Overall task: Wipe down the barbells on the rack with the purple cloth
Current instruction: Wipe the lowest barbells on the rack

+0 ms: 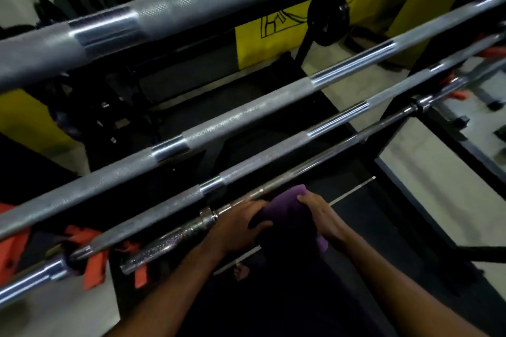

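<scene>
Gripping the purple cloth [284, 216], the left hand [241, 224] and right hand [323, 216] hold it draped over the nearest barbell [342, 149], just right of its collar [208, 217].

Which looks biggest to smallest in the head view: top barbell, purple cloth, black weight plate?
1. top barbell, though it is nearest the camera
2. purple cloth, partly covered by both hands
3. black weight plate, far off
</scene>
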